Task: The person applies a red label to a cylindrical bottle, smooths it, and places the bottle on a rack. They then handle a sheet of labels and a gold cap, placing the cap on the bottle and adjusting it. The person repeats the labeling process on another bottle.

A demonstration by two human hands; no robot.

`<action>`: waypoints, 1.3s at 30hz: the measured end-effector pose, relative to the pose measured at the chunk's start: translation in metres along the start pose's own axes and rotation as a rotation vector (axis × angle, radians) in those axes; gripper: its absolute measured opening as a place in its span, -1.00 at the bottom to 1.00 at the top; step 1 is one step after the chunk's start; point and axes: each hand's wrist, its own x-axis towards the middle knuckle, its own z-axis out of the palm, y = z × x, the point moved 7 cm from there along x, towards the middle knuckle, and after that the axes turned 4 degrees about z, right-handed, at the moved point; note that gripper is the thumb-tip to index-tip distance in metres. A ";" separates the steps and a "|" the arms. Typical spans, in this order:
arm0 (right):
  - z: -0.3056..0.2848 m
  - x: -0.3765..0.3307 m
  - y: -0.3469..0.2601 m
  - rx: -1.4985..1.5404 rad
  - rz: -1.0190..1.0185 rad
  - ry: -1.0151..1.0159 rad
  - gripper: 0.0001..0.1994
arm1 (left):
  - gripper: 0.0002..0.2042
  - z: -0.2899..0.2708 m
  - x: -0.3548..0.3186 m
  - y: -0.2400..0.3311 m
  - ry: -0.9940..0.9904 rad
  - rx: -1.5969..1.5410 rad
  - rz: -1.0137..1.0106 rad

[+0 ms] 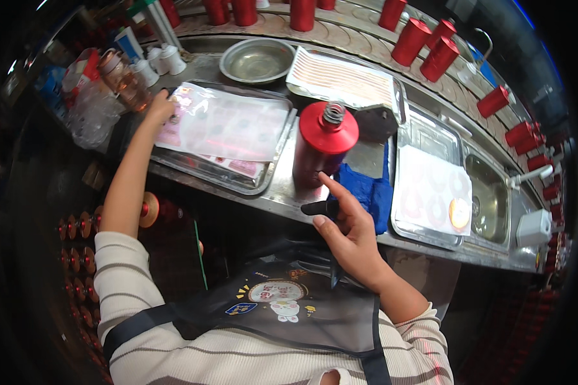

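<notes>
Red, glossy bottle [326,144]: upright on the metal desk [280,186], bare threaded neck uppermost, no cap on it. Long axis runs up from the desk; the slight lean to the right at the top may be only the lens.

Right hand [356,244] much the nearer. Bottle lies directly ahead of it and a touch to its left. Forefinger extended to the lower front of the bottle, tip at the wall; contact looks likely, cannot be sure. Thumb well off the forefinger, fingers parted, no grip around the body. A black tip [315,208] juts left from this hand, perhaps a finger cover.

Left hand [159,108] out at arm's length, well apart from the bottle, at the far left corner of a translucent white sheet [237,125]. Fingertips partly hidden; cannot tell whether they pinch the sheet or only rest there.

Sheet's long axis lies crosswise, from left hand toward bottle. Pink printed pieces [243,168] show beneath its near edge, all in a metal tray [257,191]. Tray's right rim sits just beside the bottle; blue cloth [366,192] on the bottle's other side.
</notes>
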 end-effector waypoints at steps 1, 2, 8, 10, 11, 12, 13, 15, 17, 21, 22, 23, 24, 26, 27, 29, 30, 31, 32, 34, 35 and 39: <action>-0.015 -0.006 -0.002 -0.012 0.037 0.051 -0.40 | -0.66 0.000 -0.005 0.017 -0.038 -0.138 0.023; -0.030 -0.015 0.014 0.077 0.086 0.088 -0.40 | -0.66 -0.001 -0.010 0.035 -0.078 -0.279 0.044; -0.094 -0.030 0.020 0.145 0.134 0.338 -0.48 | -0.46 -0.016 0.013 -0.012 -0.296 -0.320 -0.151; -0.117 -0.033 0.037 0.070 0.132 0.389 -0.56 | -0.44 0.007 0.039 -0.041 -0.299 -0.266 -0.071; -0.126 -0.032 0.039 0.036 0.127 0.397 -0.60 | -0.46 0.011 0.057 -0.069 -0.279 -0.193 -0.025; -0.138 -0.034 0.036 -0.102 0.154 0.424 -0.74 | -0.48 -0.001 0.082 -0.102 -0.226 0.002 0.076; -0.154 -0.040 0.032 -0.296 0.094 0.462 -0.76 | -0.50 -0.023 0.105 -0.119 -0.140 0.271 0.222; -0.191 -0.062 0.040 -0.569 0.013 0.609 -0.79 | -0.50 -0.025 0.123 -0.114 -0.012 0.529 0.394; -0.236 -0.081 0.055 -0.750 0.067 0.750 -0.77 | -0.45 -0.019 0.110 -0.097 0.077 0.539 0.476; -0.333 -0.106 0.079 -1.170 0.518 0.948 -0.51 | -0.44 -0.043 0.068 -0.069 0.116 0.112 0.419; -0.348 -0.109 0.084 -1.192 0.542 0.992 -0.52 | -0.50 -0.036 0.058 -0.061 0.041 -0.165 0.356; -0.362 -0.106 0.094 -1.166 0.601 0.911 -0.52 | -0.52 -0.026 0.042 -0.038 -0.004 -0.230 0.345; -0.375 -0.105 0.104 -1.134 0.659 0.832 -0.53 | -0.54 -0.016 0.022 -0.005 -0.050 -0.294 0.337; -0.390 -0.108 0.114 -1.064 0.644 0.839 -0.54 | -0.56 0.000 -0.039 0.078 -0.130 -0.333 0.398; -0.393 -0.106 0.108 -1.095 0.649 0.860 -0.55 | -0.57 0.004 -0.073 0.117 -0.159 -0.351 0.424; -0.404 -0.116 0.108 -1.152 0.603 0.934 -0.62 | -0.60 0.011 -0.128 0.186 -0.173 -0.368 0.448; -0.411 -0.121 0.118 -1.011 0.611 0.890 -0.63 | -0.61 0.017 -0.147 0.209 -0.182 -0.377 0.463; -0.419 -0.126 0.127 -0.873 0.619 0.849 -0.64 | -0.61 0.022 -0.159 0.220 -0.190 -0.414 0.481; -0.426 -0.125 0.140 -0.733 0.622 0.794 -0.66 | -0.61 0.023 -0.171 0.225 -0.193 -0.444 0.490; -0.444 -0.130 0.158 -0.601 0.501 0.807 -0.70 | -0.62 0.028 -0.189 0.232 -0.213 -0.471 0.493; -0.452 -0.133 0.166 -0.568 0.505 0.800 -0.71 | -0.62 0.031 -0.196 0.233 -0.225 -0.466 0.482; -0.453 -0.128 0.151 -0.522 0.451 0.776 -0.79 | -0.46 0.034 -0.214 0.215 -0.413 -0.598 0.530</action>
